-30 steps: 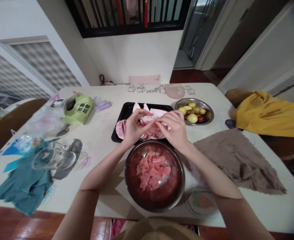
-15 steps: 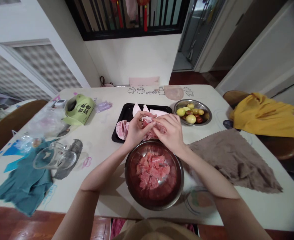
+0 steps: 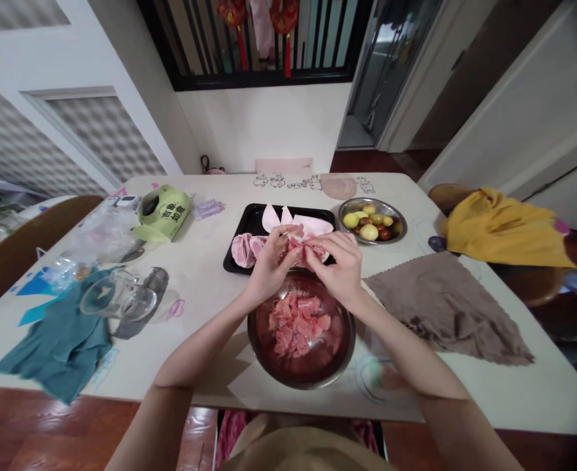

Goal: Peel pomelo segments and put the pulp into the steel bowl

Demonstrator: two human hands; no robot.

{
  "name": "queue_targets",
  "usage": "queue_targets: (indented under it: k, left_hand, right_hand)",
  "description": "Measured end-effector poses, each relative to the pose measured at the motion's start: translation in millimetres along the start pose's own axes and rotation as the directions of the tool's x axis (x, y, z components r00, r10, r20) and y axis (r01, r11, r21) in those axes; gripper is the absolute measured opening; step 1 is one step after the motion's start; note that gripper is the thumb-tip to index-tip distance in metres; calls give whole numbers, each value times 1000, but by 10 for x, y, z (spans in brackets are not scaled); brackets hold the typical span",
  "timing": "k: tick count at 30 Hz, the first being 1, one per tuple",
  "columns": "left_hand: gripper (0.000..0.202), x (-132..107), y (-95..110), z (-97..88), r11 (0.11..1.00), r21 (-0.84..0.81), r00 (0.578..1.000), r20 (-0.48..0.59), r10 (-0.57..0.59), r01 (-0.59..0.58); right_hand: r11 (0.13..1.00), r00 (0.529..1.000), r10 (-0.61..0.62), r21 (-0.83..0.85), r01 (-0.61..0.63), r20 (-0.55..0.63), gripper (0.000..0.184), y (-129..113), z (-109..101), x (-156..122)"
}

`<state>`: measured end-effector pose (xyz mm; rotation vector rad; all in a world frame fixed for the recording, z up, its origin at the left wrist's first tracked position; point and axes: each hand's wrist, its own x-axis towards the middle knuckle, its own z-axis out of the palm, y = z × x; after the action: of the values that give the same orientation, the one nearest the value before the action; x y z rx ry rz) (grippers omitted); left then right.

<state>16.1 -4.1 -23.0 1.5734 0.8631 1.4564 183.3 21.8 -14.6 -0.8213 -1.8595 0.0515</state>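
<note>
My left hand [image 3: 269, 265] and my right hand [image 3: 338, 265] meet above the far rim of a steel bowl [image 3: 335, 358]. Between their fingertips they pinch a piece of pink pomelo flesh [image 3: 296, 247], partly hidden by the fingers. Inside the bowl lies a heap of peeled pomelo pulp [image 3: 296, 327] in broken chunks. Just beyond my hands, a black tray [image 3: 250, 217] carries pomelo segments [image 3: 243, 250] still in pale membrane, at its left end. Thick pieces of pale pink peel [image 3: 313, 225] lie along the tray's far side.
To the right stand a steel dish of small fruit [image 3: 368, 232] and a crumpled brown cloth [image 3: 445, 304]. On the left are a green lettered container [image 3: 168, 212], a clear glass jug [image 3: 116, 297], a teal cloth [image 3: 67, 347] and plastic bags [image 3: 99, 235]. A yellow cloth [image 3: 504, 226] drapes a chair.
My fingers have shifted slightly on the pomelo piece, and more pink flesh shows between them. The camera view has tilted a little, so the table contents sit slightly differently in the picture.
</note>
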Motion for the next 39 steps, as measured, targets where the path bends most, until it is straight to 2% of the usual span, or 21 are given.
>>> queue_targets:
  k: [8,12,15,17,19,21,25,27,30,36,39]
  left_hand:
    - [31,-85,16,-97,998,65,1000,29,-6,4]
    - [30,-44,-84,-191,994,109,1000,24,-9,7]
    - [31,-29,-148,-222,992,122,999,38,0,-5]
    - [31,-28,-173,-227,993,115,999,51,-11,5]
    - [32,-31,-183,-227,994,105,998,56,-32,26]
    - [32,-36,-178,-224,994,105,998,52,-41,36]
    - [35,-59,-114,-194,986,164,999,34,-28,22]
    - [37,-81,-69,-167,977,213,1000,12,-26,23]
    - [40,-123,-17,-124,966,257,999,-27,-24,30]
    - [43,-207,86,-48,959,281,999,-45,-25,37]
    - [41,-233,198,7,965,263,1000,-6,-8,9]
  right_hand:
    - [993,998,17,116,-25,65,11,-50,-23,-67]
    - [994,991,95,50,-100,94,18,198,63,45]
    - [982,969,136,-154,-105,207,31,463,196,92]
    - [970,941,160,-227,-93,298,21,596,287,84]
    - [965,921,179,-243,-96,347,18,666,349,56]
    - [974,914,168,-208,-95,370,25,674,367,29]
    - [985,943,145,-137,-108,298,26,535,260,16]
    - [995,959,92,-65,-77,268,30,401,161,12]
    - [999,983,22,26,-28,184,19,160,19,-23]
    - [998,997,-16,-63,21,80,5,-156,-89,-137]
    - [996,999,-18,-90,21,41,10,-207,-100,-163]
